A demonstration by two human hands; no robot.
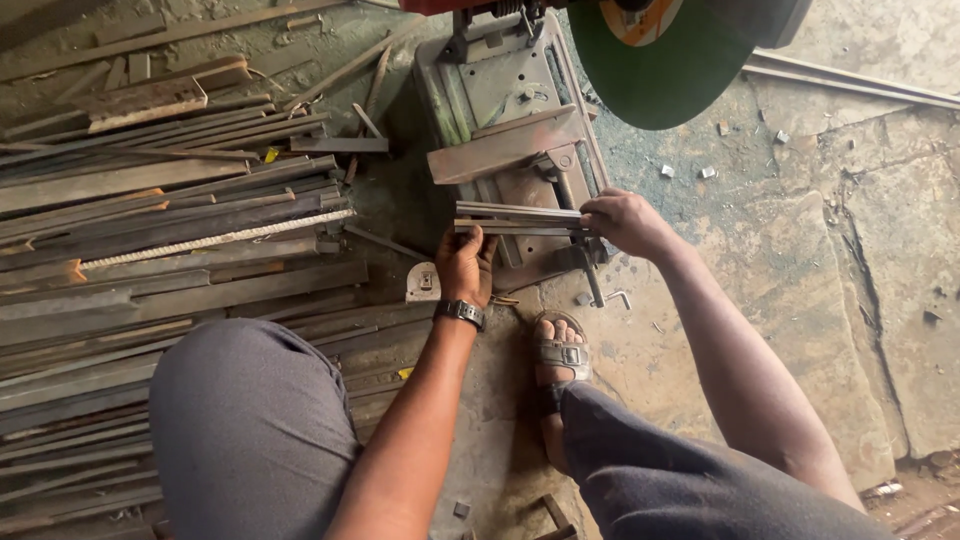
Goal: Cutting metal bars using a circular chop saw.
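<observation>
Metal strips (520,217) bundled flat between our hands, left hand (466,263) pinching their left end, right hand (622,220) gripping their right end, over the chop saw base (500,110), steel bars (170,230) piled far left.

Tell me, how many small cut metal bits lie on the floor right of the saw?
4 show: three small cut bits lie near the green disc guard, one beside its edge; others may be hidden.

The green saw guard (665,70) is cut off by the top edge, its blade hidden.

left hand (466,264) and right hand (622,219) reaching forward, fingers (478,235) curled in a grip, both arms outstretched
</observation>
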